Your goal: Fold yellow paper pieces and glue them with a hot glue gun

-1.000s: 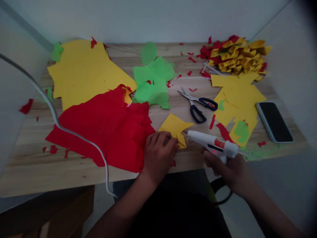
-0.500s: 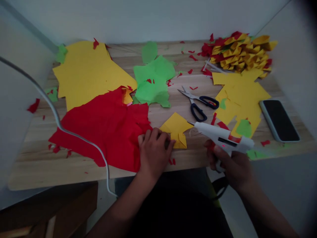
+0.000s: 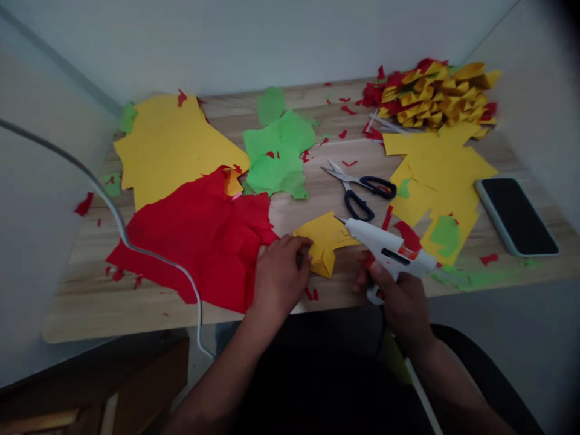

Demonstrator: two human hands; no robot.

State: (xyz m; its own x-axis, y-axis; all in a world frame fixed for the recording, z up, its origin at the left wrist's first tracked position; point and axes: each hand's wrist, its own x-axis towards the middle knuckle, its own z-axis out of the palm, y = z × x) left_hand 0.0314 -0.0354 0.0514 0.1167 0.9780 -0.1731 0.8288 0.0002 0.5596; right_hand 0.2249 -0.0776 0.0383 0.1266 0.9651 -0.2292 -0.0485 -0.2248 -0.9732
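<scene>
My right hand (image 3: pixel 403 302) is wrapped round the handle of a white hot glue gun (image 3: pixel 380 241). The gun's nozzle points left, over the upper edge of a small folded piece of yellow paper (image 3: pixel 319 234). At that piece's left side is my left hand (image 3: pixel 281 266), its fingers curled and closed on the edge; the fingertips are partly hidden. Beside the left hand, a large red sheet of paper (image 3: pixel 194 235) lies under the wrist side. Just beyond the gun's nozzle, scissors (image 3: pixel 357 184) with dark blue handles lie with blades slightly apart.
Yellow sheets (image 3: pixel 176 145) and green paper (image 3: pixel 281 151) lie further back. A bunch of folded yellow and red paper (image 3: pixel 439 96) sits at the back right. A phone (image 3: pixel 519 217) rests near the right edge. A white cable (image 3: pixel 149 251) crosses the red sheet.
The glue gun's nozzle has shifted across the small yellow piece, which has turned and tilted slightly. My right hand has moved left with the gun; my left hand stays at the piece's edge.
</scene>
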